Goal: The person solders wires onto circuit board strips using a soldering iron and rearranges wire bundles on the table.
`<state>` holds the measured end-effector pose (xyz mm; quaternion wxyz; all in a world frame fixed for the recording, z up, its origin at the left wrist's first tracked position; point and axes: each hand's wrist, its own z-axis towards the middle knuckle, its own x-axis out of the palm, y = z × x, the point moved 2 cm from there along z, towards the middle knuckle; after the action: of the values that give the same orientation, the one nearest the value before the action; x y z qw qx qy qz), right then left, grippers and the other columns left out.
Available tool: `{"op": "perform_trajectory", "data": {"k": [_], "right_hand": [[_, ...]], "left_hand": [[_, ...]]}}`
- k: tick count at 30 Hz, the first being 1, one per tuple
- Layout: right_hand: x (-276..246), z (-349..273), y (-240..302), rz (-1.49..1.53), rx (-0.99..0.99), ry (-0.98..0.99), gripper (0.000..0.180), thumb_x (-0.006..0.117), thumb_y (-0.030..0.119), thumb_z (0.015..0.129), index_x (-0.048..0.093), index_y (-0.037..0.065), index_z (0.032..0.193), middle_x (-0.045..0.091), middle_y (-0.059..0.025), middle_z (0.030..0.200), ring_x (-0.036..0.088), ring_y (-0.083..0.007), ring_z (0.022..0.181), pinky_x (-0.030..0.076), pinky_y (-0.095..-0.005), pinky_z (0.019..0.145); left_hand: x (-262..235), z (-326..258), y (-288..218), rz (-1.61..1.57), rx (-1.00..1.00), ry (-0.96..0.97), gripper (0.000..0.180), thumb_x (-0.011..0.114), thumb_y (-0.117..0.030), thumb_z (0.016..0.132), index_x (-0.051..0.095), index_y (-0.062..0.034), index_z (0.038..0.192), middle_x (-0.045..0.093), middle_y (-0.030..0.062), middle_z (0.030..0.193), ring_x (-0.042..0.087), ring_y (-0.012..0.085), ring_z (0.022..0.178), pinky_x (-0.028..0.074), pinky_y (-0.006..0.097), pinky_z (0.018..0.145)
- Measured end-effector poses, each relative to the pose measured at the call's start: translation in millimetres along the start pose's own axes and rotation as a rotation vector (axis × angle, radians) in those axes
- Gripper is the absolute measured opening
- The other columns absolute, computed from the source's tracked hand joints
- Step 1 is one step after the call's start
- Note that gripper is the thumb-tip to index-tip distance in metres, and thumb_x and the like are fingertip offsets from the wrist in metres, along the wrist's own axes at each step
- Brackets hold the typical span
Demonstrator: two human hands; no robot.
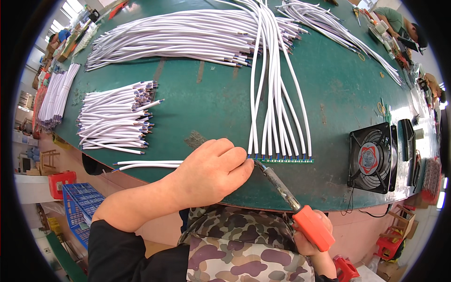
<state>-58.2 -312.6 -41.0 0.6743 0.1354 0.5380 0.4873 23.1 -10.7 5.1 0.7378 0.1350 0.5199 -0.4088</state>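
My left hand (211, 171) is closed at the left end of a narrow green circuit board (291, 161). A pair of white cables (150, 164) runs leftward from under that hand, and its fingertips hide what they pinch there. My right hand (304, 242) is wrapped round the red handle of a soldering iron (315, 229). The iron's tip reaches the board's left end, right beside my left fingertips. A row of white cables (275, 108) joins the board by short blue wire ends and stretches away across the green table (206, 117).
Cut white cables (117, 115) are piled at the left, and a long bundle (174, 37) lies at the back. A black fan (371, 159) stands on the right. Below the table's left edge is a blue crate (82, 202). Other people (394, 21) sit at the far edges.
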Motion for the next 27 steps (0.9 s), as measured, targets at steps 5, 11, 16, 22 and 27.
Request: {"op": "perform_trajectory", "data": {"k": [5, 11, 16, 22, 27], "right_hand": [[1.0, -7.0, -4.8, -0.018, -0.013, -0.051, 0.014, 0.066, 0.012, 0.070, 0.069, 0.007, 0.082, 0.068, -0.0075, 0.079, 0.064, -0.0316, 0.069, 0.052, -0.0406, 0.063], [0.6, -4.4, -3.1, -0.028, -0.012, -0.043, 0.014, 0.067, 0.015, 0.072, 0.069, 0.007, 0.083, 0.067, -0.0075, 0.078, 0.063, -0.0317, 0.068, 0.051, -0.0406, 0.062], [-0.4, -3.0, -3.0, -0.020, -0.028, -0.018, 0.014, 0.066, 0.013, 0.071, 0.068, 0.006, 0.083, 0.064, -0.0076, 0.077, 0.062, -0.0312, 0.066, 0.051, -0.0394, 0.060], [-0.8, 2.0, -0.9, -0.003, -0.067, 0.008, 0.016, 0.065, 0.008, 0.069, 0.066, 0.003, 0.084, 0.061, -0.0090, 0.080, 0.061, -0.0314, 0.066, 0.051, -0.0401, 0.060], [-0.9, 4.8, 1.8, 0.029, -0.032, -0.041, 0.019, 0.064, 0.004, 0.066, 0.067, 0.004, 0.084, 0.064, -0.0088, 0.079, 0.062, -0.0310, 0.066, 0.052, -0.0399, 0.060]], "left_hand": [[-1.2, 0.8, -0.5, -0.002, -0.001, 0.011, 0.030, 0.070, -0.006, 0.071, 0.070, 0.0011, 0.100, 0.060, 0.0075, 0.092, 0.059, 0.0235, 0.077, 0.051, 0.034, 0.068], [-1.8, 0.9, -0.5, -0.008, -0.006, 0.027, 0.030, 0.069, -0.006, 0.071, 0.070, 0.0014, 0.100, 0.060, 0.0079, 0.092, 0.059, 0.0238, 0.077, 0.051, 0.034, 0.068], [-2.4, 1.5, -0.6, -0.011, -0.004, 0.029, 0.030, 0.069, -0.006, 0.071, 0.070, 0.0020, 0.100, 0.059, 0.0078, 0.091, 0.058, 0.0237, 0.077, 0.051, 0.034, 0.067], [-2.1, 2.1, -0.6, -0.002, 0.006, 0.026, 0.030, 0.070, -0.006, 0.071, 0.070, 0.0023, 0.100, 0.058, 0.0076, 0.091, 0.058, 0.0235, 0.076, 0.050, 0.034, 0.067], [-3.2, 3.3, -1.2, -0.002, 0.004, 0.034, 0.030, 0.070, -0.007, 0.071, 0.069, 0.0024, 0.100, 0.058, 0.0073, 0.090, 0.057, 0.0233, 0.075, 0.050, 0.034, 0.066]]}}
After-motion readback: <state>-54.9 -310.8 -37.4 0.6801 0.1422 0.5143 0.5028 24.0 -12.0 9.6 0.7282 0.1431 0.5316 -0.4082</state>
